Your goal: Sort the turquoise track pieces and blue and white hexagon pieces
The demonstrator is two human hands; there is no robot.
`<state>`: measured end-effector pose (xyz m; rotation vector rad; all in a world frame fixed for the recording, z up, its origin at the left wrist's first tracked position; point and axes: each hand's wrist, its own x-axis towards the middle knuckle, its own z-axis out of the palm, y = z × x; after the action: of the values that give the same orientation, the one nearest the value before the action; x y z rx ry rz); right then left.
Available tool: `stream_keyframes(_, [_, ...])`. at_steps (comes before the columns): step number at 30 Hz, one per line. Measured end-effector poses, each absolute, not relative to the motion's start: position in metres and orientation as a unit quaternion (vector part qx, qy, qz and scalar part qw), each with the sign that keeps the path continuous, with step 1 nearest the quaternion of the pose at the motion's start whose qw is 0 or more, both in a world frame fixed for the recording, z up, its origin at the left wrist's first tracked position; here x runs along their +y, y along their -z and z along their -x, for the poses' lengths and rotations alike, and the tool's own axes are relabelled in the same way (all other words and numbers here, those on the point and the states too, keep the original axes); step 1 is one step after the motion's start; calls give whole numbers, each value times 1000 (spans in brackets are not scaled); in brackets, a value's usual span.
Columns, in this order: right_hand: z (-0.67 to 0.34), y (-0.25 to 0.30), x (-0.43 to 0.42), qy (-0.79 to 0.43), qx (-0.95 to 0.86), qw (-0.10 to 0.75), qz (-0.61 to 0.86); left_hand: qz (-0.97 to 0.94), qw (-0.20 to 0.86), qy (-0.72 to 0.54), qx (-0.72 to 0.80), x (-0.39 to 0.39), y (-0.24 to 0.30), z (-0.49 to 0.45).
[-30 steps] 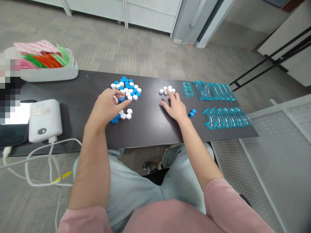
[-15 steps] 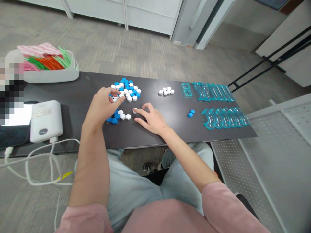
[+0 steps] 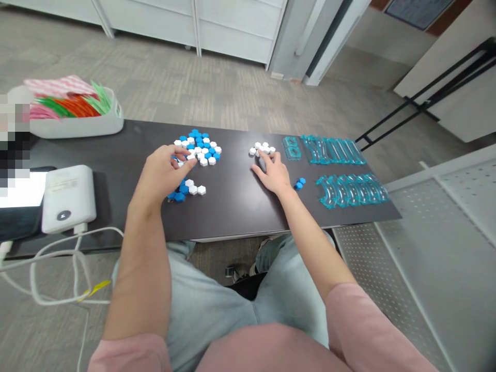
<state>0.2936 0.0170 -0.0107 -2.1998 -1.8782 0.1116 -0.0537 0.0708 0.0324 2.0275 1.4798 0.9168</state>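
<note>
My left hand [image 3: 165, 168] hangs over the left edge of a mixed pile of blue and white hexagonal pieces [image 3: 203, 150], fingers bent and thumb apart, with no piece seen in its grip. Just below it lie more blue hexagons [image 3: 179, 197] and a few white hexagons [image 3: 192, 189], partly hidden by the hand. My right hand [image 3: 276, 173] reaches to a small group of white hexagons [image 3: 258, 146]. Its fingertips are at the near side of that group, with the thumb spread away from them. Right of this hand sit a few blue hexagons [image 3: 299, 183].
Clear teal-edged plastic parts [image 3: 352, 190] stand in two rows on the right of the dark table [image 3: 228, 212], beside small teal square pieces [image 3: 292, 148]. On the left are a white power bank [image 3: 70, 199], cables [image 3: 58, 253] and a white bin [image 3: 81, 126] of colourful strips.
My right hand has moved right, from the middle of the table to the white group. The white hexagon under its fingertip has left its old spot. My left hand stays over the pile.
</note>
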Motion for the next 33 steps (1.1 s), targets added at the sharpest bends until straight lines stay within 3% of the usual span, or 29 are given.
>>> stream_keyframes(5, [-270,11,-1,-72,-706,196,676,-691,217,-410,554,69,-40,51])
stream_keyframes(13, [-180,3,-31,-124,-856,140,481,-683,207,-400,574,69,-43,46])
stream_keyframes(25, [-270,11,-12,-52,-690,144,707,-685,226,-435,538,69,-36,52])
stream_keyframes(33, [-305,16,13,-27,-666,157,729,-680,234,-423,551,70,-38,52])
